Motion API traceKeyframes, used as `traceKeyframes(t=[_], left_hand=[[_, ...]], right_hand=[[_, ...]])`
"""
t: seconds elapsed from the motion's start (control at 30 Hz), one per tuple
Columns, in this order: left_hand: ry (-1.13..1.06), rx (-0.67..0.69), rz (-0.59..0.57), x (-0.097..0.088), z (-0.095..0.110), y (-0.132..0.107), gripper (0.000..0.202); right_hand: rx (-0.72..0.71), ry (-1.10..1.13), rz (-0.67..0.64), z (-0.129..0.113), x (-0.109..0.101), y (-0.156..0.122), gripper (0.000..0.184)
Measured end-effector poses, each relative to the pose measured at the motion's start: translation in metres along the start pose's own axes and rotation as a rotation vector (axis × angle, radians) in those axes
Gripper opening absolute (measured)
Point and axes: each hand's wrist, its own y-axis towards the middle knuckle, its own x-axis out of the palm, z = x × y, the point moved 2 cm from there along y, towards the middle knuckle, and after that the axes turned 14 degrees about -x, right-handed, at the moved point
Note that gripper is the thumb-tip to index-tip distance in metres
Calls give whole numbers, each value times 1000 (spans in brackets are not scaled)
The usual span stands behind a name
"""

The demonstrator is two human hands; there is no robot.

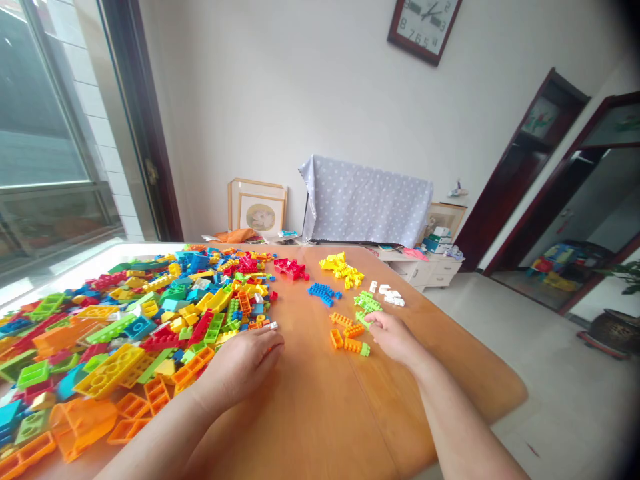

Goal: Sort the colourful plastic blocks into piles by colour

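Note:
My right hand [393,337] is over the right part of the table, with thumb and index finger closed on a light green brick [363,319]. Just beyond it lies a small group of light green bricks [368,302]. Orange bricks [342,320] lie left of that hand, and a green brick [365,349] touches one of them. My left hand [247,360] rests at the right edge of a large mixed brick pile [175,293]. Its fingers bend downward and are mostly hidden. A small white brick [273,325] shows just past them; whether they touch it is unclear.
Separate groups of yellow bricks [343,268], blue bricks [324,293], red bricks [291,269] and white bricks [393,295] sit farther back on the wooden table [320,413]. The table's right edge drops to a tiled floor. A cloth-covered object [367,200] stands behind.

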Motion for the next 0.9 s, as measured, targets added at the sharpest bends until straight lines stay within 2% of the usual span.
traceKeyframes(t=[0.13, 0.23, 0.33, 0.4, 0.53, 0.7, 0.8, 0.9], left_hand=[[-8, 14, 2, 2, -3, 0, 32], [-3, 6, 13, 5, -3, 0, 33], [7, -3, 6, 6, 1, -2, 33], [18, -13, -18, 6, 4, -2, 32], [44, -25, -53, 8, 7, 0, 32], [46, -13, -23, 11, 5, 0, 29], [44, 1, -11, 9, 5, 0, 28], [47, 3, -19, 6, 9, 2, 28]], right_hand=[[-32, 63, -177, -7, 2, -19, 33], [-87, 35, -190, -7, 8, -26, 29], [-132, -38, -143, -2, 10, -25, 15], [-128, -84, -92, 3, 5, -20, 13], [-106, -211, 69, 13, -11, 1, 19], [-38, -258, 157, 25, -17, 29, 33], [-127, -220, 234, 15, -6, 30, 37], [-351, -166, 285, -12, 15, 20, 38]])
